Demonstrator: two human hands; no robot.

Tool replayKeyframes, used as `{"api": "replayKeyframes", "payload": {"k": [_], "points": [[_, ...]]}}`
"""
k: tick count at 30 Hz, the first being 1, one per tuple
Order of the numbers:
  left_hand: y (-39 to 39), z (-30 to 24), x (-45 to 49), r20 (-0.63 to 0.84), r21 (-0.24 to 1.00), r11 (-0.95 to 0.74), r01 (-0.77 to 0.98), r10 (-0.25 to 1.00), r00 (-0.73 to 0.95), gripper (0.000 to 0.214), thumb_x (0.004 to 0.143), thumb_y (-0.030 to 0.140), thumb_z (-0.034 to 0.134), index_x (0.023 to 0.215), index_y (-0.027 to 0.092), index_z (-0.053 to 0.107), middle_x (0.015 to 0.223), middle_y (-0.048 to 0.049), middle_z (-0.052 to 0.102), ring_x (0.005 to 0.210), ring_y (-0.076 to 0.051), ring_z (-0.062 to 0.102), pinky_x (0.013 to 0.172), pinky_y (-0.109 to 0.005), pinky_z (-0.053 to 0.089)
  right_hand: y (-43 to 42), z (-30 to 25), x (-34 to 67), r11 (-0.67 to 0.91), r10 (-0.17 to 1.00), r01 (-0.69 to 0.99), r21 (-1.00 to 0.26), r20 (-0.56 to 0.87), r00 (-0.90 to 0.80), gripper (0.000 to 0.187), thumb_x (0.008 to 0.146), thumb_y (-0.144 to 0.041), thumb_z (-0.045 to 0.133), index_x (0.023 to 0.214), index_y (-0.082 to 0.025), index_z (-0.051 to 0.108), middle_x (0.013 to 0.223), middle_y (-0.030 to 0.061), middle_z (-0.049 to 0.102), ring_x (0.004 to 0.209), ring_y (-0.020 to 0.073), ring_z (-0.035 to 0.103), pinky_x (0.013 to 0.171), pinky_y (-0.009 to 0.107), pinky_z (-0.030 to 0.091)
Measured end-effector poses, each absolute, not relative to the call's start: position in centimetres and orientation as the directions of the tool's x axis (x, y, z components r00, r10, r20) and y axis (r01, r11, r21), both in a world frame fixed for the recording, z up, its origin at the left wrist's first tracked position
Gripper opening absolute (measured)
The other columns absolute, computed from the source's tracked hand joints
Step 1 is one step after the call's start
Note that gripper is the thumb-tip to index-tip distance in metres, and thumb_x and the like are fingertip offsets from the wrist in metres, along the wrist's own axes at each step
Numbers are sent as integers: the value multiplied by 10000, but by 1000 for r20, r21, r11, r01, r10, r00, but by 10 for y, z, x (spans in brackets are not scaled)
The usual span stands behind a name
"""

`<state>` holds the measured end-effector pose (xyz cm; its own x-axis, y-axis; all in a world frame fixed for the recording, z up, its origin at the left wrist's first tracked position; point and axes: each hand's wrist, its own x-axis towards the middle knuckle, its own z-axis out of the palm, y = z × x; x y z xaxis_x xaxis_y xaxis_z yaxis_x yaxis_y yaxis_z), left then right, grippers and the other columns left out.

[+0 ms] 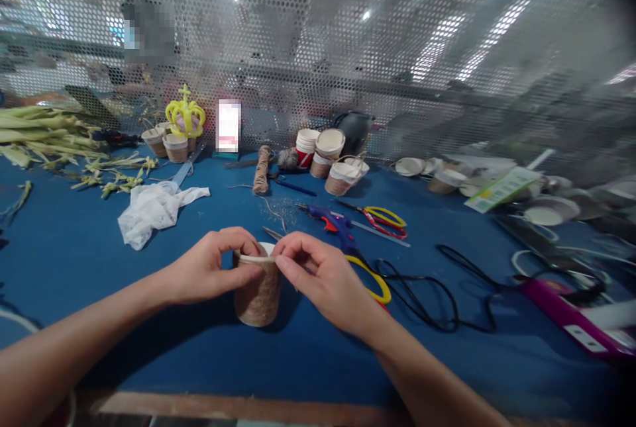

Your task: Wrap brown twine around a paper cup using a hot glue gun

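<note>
A paper cup (257,300) wrapped in brown, rough-looking material stands on the blue table in front of me, its white inside showing at the top. My left hand (214,263) grips its left side, thumb on the outer wall and fingers over the rim. At the right of the rim, my right hand (318,271) pinches the edge with thumb and fingertips. Whether a small strip lies between those fingertips is too small to tell. Scissors with a yellow handle (371,279) lie partly under my right hand. Just beyond is a blue glue gun (338,223).
Other scissors (382,218), a twine bundle (261,170) and several wrapped cups (342,177) lie farther back. White cloth (152,212) and dried husks (44,132) are left. A black cable (442,301) and purple power strip (571,314) lie right. Perforated mesh (298,36) closes the back.
</note>
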<state>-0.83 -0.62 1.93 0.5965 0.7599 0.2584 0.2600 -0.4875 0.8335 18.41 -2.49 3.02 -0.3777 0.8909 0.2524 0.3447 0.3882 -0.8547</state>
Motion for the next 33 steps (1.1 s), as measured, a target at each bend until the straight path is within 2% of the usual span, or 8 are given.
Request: {"api": "replayKeyframes", "payload": {"k": [12, 18, 22, 25, 27, 30, 32, 33], "points": [[-10, 24, -4, 201, 834, -441, 331, 802, 563, 118, 755, 251, 563, 755, 132, 560, 821, -52, 612, 756, -155, 546, 701, -264, 437, -23, 25, 182, 412, 888, 374, -831, 274, -369, 148, 808, -204, 482, 663, -197, 455, 716, 7, 542, 653, 121, 496, 599, 241, 425], [-14, 27, 2, 195, 843, -421, 335, 820, 538, 114, 746, 213, 524, 666, 134, 548, 780, -41, 610, 706, -132, 518, 640, -232, 408, -28, 25, 179, 434, 879, 365, -824, 298, -373, 157, 810, -204, 494, 658, -199, 454, 719, 13, 552, 666, 126, 516, 615, 250, 447], [-16, 28, 0, 195, 839, -425, 339, 818, 542, 115, 754, 201, 498, 662, 135, 520, 776, -41, 592, 683, -126, 499, 626, -232, 394, -25, 31, 183, 466, 860, 367, -805, 314, -403, 118, 823, -232, 508, 711, -194, 506, 813, 35, 601, 737, 136, 561, 674, 263, 472], [-17, 27, -4, 208, 838, -442, 321, 801, 561, 117, 772, 197, 479, 671, 144, 505, 764, -35, 585, 697, -132, 504, 645, -241, 390, -4, 43, 205, 439, 897, 559, -704, 316, -308, 107, 828, -277, 527, 834, -179, 568, 883, 49, 636, 791, 148, 591, 723, 278, 476], [-17, 26, -5, 223, 835, -461, 301, 784, 579, 116, 775, 192, 475, 669, 149, 496, 775, -37, 588, 714, -138, 505, 649, -244, 388, 18, 51, 231, 233, 960, 830, -506, 256, -114, 141, 838, -298, 523, 863, -178, 594, 786, 27, 640, 700, 143, 593, 659, 270, 478], [-17, 24, -6, 243, 830, -481, 284, 769, 591, 125, 778, 190, 472, 660, 153, 487, 783, -42, 590, 733, -143, 506, 658, -249, 388, 51, 54, 278, 74, 967, 919, -387, 253, 29, 171, 849, -274, 520, 825, -134, 615, 812, 61, 623, 791, 189, 598, 707, 311, 473], [-17, 23, -6, 248, 828, -484, 285, 771, 587, 123, 778, 186, 471, 659, 154, 484, 785, -42, 590, 733, -143, 508, 658, -248, 388, 64, 48, 305, 24, 976, 942, -336, 211, 51, 196, 879, -287, 508, 1007, -159, 582, 1020, 63, 597, 872, 169, 584, 748, 355, 491], [-17, 23, -6, 247, 827, -483, 288, 772, 585, 123, 776, 186, 473, 658, 155, 482, 784, -42, 590, 728, -141, 507, 654, -247, 388, 69, 44, 315, 4, 982, 948, -317, 182, 57, 245, 903, -302, 467, 1091, -179, 563, 1109, 57, 565, 958, 197, 572, 783, 356, 483]]}}
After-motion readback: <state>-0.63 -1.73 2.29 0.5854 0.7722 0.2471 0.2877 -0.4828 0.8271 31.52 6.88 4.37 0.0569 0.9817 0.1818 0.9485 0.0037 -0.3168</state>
